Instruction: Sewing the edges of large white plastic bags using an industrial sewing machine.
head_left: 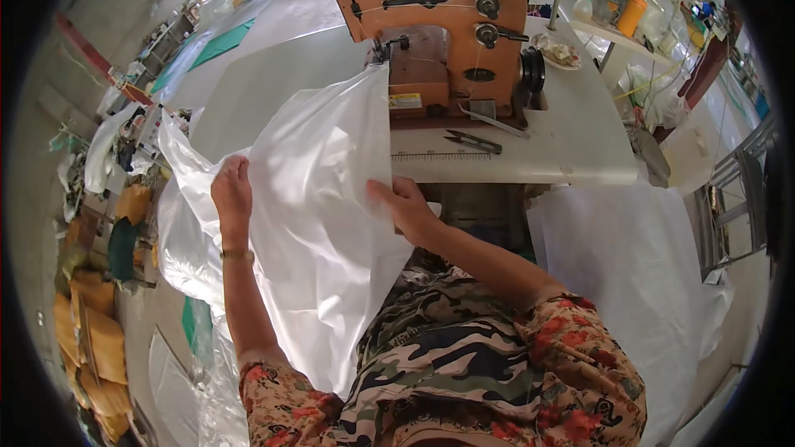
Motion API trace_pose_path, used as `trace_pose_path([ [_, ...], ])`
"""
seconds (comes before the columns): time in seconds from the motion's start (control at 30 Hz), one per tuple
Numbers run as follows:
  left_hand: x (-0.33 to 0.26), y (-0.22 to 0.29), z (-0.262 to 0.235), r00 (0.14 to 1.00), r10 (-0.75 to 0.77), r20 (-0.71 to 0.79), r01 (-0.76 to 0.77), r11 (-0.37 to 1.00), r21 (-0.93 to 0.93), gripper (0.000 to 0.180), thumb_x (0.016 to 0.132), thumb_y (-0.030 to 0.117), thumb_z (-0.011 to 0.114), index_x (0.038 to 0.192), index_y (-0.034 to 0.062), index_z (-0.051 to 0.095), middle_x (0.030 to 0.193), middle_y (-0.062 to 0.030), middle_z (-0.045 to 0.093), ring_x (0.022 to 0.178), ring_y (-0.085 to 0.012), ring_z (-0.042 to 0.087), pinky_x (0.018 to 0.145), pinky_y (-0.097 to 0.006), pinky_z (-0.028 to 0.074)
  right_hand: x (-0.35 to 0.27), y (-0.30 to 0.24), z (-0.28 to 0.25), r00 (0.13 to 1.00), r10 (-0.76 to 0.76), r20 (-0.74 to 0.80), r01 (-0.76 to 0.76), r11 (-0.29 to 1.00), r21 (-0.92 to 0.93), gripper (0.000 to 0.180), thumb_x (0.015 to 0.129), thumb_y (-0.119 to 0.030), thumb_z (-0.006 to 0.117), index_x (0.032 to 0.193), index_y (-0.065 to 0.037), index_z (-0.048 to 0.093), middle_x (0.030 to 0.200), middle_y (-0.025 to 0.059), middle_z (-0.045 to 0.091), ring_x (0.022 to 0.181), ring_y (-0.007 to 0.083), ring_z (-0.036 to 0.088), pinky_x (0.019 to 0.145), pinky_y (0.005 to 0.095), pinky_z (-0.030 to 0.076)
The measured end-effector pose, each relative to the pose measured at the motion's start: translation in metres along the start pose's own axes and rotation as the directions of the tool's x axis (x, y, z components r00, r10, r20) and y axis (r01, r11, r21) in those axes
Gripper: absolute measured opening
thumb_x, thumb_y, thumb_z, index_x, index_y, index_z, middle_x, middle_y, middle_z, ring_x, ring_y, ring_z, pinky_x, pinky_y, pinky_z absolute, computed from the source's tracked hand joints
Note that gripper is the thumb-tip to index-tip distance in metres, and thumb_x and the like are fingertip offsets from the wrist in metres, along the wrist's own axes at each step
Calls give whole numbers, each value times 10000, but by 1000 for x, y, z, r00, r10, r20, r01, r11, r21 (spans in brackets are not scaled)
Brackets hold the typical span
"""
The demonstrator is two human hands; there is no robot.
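Note:
A large white plastic bag (323,199) drapes from the sewing table over my lap. My left hand (232,190) grips its upper left edge, fingers curled over the fold. My right hand (403,205) pinches its right edge near the table's front. The bag's top corner reaches up to the needle area of an orange-brown industrial sewing machine (439,25) standing on the white table (580,141). A pair of thread snips (474,142) lies on the table just in front of the machine, right of the bag.
A white sheet (629,273) lies on the floor at my right. Orange sacks (91,331) pile up at the lower left. Behind the machine stand an orange cup (631,15), a small dish (559,51) and other benches. More white material lies at left.

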State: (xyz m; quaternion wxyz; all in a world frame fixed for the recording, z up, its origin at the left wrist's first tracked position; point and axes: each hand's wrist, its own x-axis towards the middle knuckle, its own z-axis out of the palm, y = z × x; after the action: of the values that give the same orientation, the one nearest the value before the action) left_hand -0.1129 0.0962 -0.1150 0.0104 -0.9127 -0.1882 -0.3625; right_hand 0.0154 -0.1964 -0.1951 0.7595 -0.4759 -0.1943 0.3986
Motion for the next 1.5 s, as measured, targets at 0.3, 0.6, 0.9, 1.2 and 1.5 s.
trace_pose_path([
  [0.3,107,70,33,948,319,23,-296,850,436,182,840,31,537,997,56,627,919,-144,657,831,-331,661,701,-429,533,17,29,22,996,79,47,-83,994,70,347,981,-404,566,793,-115,598,562,-67,450,418,42,370,363,261,245],
  [0.6,59,126,91,924,318,212,-328,944,17,381,859,33,524,1233,11,590,1276,-159,619,1184,-300,593,994,-387,480,-9,41,36,991,-121,-62,119,992,-37,369,1013,-308,520,939,41,617,774,-29,581,740,58,480,638,299,413],
  [0.9,50,151,61,951,309,-8,-307,949,68,287,867,110,594,1134,23,653,1256,-152,610,1190,-295,558,1035,-427,420,11,68,35,994,-78,-71,36,882,-470,335,995,-267,542,887,45,602,772,47,599,732,133,542,678,325,437],
  [1.2,1,190,49,939,281,201,-283,959,-17,461,709,25,670,1147,-42,544,1051,-114,576,1014,-268,589,774,-341,552,-29,24,36,796,-313,518,589,205,-782,464,854,-173,639,1247,20,485,1268,218,488,1153,414,462,961,517,364],
  [1.5,-21,175,63,902,283,326,-305,952,16,415,689,44,678,1091,5,580,1055,-117,537,974,-266,572,703,-334,555,1,-176,34,564,-307,767,779,-110,-617,197,897,-178,603,1013,-32,667,949,168,660,929,336,609,851,445,455],
])
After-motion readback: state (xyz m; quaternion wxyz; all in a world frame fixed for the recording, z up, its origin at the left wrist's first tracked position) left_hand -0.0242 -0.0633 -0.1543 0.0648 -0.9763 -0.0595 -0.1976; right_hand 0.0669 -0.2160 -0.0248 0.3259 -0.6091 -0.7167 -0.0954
